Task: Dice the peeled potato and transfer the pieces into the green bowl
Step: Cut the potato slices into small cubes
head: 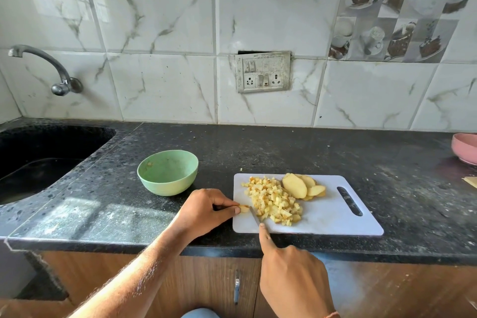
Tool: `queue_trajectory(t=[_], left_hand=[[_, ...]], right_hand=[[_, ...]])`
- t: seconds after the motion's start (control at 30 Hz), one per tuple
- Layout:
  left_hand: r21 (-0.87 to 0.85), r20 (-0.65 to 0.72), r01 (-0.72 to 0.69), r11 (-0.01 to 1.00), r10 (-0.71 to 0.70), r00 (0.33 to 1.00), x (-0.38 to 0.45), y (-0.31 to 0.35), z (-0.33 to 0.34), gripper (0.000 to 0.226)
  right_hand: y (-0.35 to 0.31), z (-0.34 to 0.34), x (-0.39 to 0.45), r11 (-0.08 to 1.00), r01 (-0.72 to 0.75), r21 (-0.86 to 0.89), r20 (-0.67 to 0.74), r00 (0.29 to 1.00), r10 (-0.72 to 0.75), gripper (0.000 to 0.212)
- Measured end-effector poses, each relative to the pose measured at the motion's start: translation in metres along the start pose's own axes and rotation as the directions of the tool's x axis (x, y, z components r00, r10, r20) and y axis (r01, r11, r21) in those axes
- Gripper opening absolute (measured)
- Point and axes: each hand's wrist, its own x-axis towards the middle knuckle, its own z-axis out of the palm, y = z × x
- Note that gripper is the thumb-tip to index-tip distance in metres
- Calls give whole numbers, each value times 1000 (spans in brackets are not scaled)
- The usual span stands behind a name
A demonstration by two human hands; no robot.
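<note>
1. On a dark stone counter (180,142), a person dices peeled potato at a white cutting board (330,217), both hands working at the board's near-left corner.

2. The left hand (204,210) pinches a small potato strip (244,208) between thumb and fingertips, pinning it flat against the board.

3. The right hand (291,273) is curled round the handle of a knife (255,215), forefinger stretched along the spine; the handle itself is hidden, so the grip is likely but not certain.

4. Just right of the blade lies a heap of diced potato (273,204); beyond it, farther from both hands, uncut potato slices (302,186) lean in a short stack.

5. The green bowl (167,171) sits beyond the left hand, apart from the board; it looks nearly bare, with perhaps one scrap inside.

6. Handling, as judged: raw potato is firm and light, yet its cut faces are wet and starchy, so the strip may skid under the blade. It is best held by its outer end, fingertips tucked back.

7. The small cubes would scatter if pinched singly; a cupped hand, or the flat of the blade, should carry them.
</note>
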Motion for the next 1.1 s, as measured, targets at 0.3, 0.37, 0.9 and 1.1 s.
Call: queue_trajectory(t=[0.3, 0.37, 0.9, 1.1], left_hand=[[41, -26, -69, 997, 70, 997, -2, 0, 0, 26], [37, -26, -62, 997, 63, 998, -2, -2, -1, 27], [-56, 25, 147, 987, -146, 989, 7, 2, 2, 9], [-34, 30, 181, 983, -180, 983, 8, 3, 3, 10]], right_hand=[[1, -2, 10, 999, 6, 40, -137, 991, -1, 66], [-3, -4, 10, 999, 11, 36, -146, 989, -6, 65], [-16, 4, 30, 998, 51, -35, -99, 994, -55, 65], [-13, -8, 9, 999, 26, 31, 101, 994, -29, 74]])
